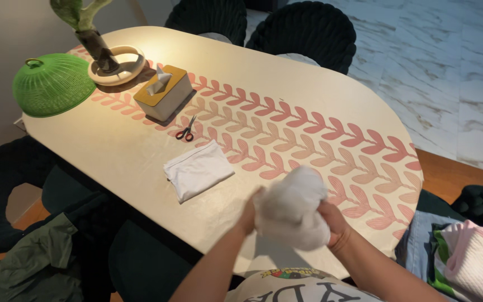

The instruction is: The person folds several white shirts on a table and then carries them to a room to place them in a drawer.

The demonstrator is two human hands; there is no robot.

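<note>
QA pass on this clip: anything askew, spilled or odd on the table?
Nothing spilled or damaged. Small scissors lie loose on the leaf-pattern runner, beside the tissue box. Both hands, left and right, bunch a white cloth; a folded one lies flat.

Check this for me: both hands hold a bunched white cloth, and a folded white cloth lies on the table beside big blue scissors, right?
Not quite: the head view shows small red-handled scissors, not big blue ones. Both hands, left and right, do hold the bunched white cloth, and the folded white cloth lies beside them.

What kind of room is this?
Probably a home dining area: an oval table with dark chairs, a tissue box and a green food cover.
</note>
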